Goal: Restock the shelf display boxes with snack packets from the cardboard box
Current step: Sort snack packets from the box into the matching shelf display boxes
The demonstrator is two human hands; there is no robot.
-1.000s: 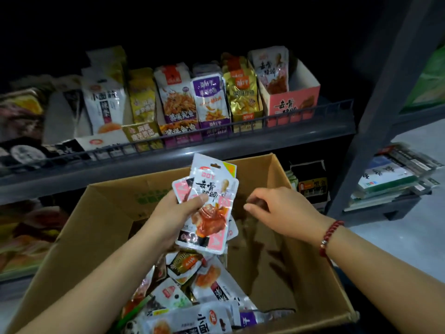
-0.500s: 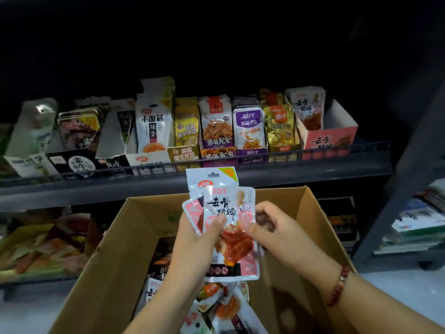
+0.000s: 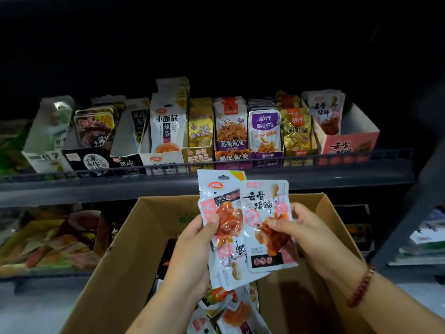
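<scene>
My left hand (image 3: 192, 247) grips a small stack of white and pink snack packets (image 3: 224, 227) above the open cardboard box (image 3: 115, 261). One front pink packet (image 3: 267, 227) is pulled to the right, pinched in my right hand (image 3: 305, 232). More loose packets (image 3: 231, 312) lie at the bottom of the box. On the wire-fronted shelf (image 3: 192, 186) stands a row of display boxes; the pink display box (image 3: 349, 143) at the right end carries the same print and has one or two matching packets at its back.
Other display boxes with white, yellow, purple and gold packets (image 3: 265, 131) fill the shelf to the left. A lower shelf (image 3: 43, 239) at left has mixed bags. A dark upright post (image 3: 409, 213) stands at right, with stacked goods (image 3: 423, 239) behind it.
My right hand came from the box edge to the stack and drew the front pink packet to the right. The view tilted upward, showing more of the shelf.
</scene>
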